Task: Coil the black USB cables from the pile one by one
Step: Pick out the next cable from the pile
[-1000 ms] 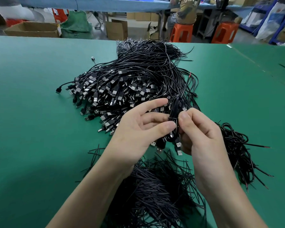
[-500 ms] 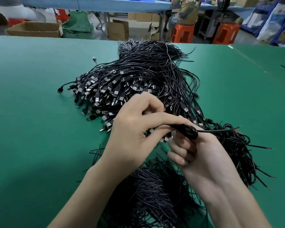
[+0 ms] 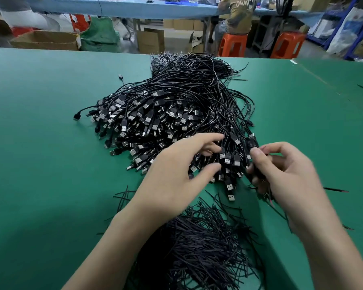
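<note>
A big pile of black USB cables [image 3: 176, 105] lies mid-table, with its silver plugs fanned toward me. My left hand [image 3: 176, 176] hovers over the pile's near edge with fingers spread and straight, and its fingertips are close to the plugs [image 3: 228, 158]. It holds nothing. My right hand [image 3: 287, 178] is to the right of those plugs with its fingers curled round a dark coiled cable [image 3: 259, 174], which is partly hidden and blurred.
A heap of short black tie wires [image 3: 197, 252] lies near me between my forearms. The green table [image 3: 40, 164] stretches left and right. A stray wire end [image 3: 335, 189] pokes out right of my right hand. Cardboard boxes, orange stools [image 3: 232, 46] and a seated person stand beyond the far edge.
My left hand let go of the coil and reached forward, opening toward the pile's plugs. My right hand kept the coil and shifted right.
</note>
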{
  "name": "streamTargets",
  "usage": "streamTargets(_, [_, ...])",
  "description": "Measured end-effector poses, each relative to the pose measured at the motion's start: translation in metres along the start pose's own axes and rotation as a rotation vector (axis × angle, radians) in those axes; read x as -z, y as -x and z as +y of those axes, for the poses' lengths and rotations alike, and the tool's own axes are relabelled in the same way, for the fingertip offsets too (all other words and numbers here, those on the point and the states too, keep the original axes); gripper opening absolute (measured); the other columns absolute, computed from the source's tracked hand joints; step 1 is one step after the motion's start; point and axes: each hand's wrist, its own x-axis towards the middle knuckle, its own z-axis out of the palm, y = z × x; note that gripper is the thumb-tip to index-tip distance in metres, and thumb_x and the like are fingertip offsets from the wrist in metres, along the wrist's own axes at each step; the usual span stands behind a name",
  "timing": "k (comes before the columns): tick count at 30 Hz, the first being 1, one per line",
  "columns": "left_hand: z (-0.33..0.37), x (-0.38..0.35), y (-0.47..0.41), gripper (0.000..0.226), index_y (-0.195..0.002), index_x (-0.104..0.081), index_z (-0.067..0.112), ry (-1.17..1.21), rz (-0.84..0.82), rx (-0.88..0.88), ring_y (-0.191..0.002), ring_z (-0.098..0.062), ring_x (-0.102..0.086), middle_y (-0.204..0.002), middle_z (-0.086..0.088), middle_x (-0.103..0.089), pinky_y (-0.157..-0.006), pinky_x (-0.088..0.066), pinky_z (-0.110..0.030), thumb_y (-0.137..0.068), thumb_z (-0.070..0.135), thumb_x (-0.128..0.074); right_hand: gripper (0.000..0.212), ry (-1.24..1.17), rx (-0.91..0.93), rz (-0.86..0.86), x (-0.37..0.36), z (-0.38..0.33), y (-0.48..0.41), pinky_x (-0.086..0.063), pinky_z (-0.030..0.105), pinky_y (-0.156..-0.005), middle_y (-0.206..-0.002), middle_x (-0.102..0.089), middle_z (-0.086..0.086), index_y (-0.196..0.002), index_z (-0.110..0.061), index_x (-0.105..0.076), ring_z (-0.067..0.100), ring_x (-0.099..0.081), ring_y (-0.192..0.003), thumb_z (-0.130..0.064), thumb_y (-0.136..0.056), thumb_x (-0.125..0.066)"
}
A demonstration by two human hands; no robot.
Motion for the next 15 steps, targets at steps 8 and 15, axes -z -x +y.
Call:
streamTargets(8, [-0.038,0.02,-0.044,0.03,-0.13,-0.065,0.026,-0.233,0.176,0.169,-0.113,0.001,-0.057,-0.122,0.014,-0.063,-0.1,-0.041,-0.014,-0.099,0.025,-0.065,0.02,0.738,0.014,0.216,0.049,0.01,-0.013,-0.046,0.034,-0.065,-0.082,-0.066,-0.009,-0.093,-0.028,-0.06,0.019,-0.062,-0.078,-0.04,-0.088,-0.074])
streamTargets(15, [-0.075,0.041,-0.129,0.041,-0.145,-0.057,0.011,-0.658,0.174,0.273,-0.135,-0.031,-0.048,-0.146,-0.011,-0.057,-0.114,-0.038,-0.045,-0.107,0.025,-0.051,0.034,0.902,0.028,0.055,0.036,0.002,-0.005,-0.041,0.042,-0.092,-0.107,-0.043,-0.002,-0.114,-0.024,-0.063,0.028,-0.047,-0.117,-0.047,-0.089,-0.065])
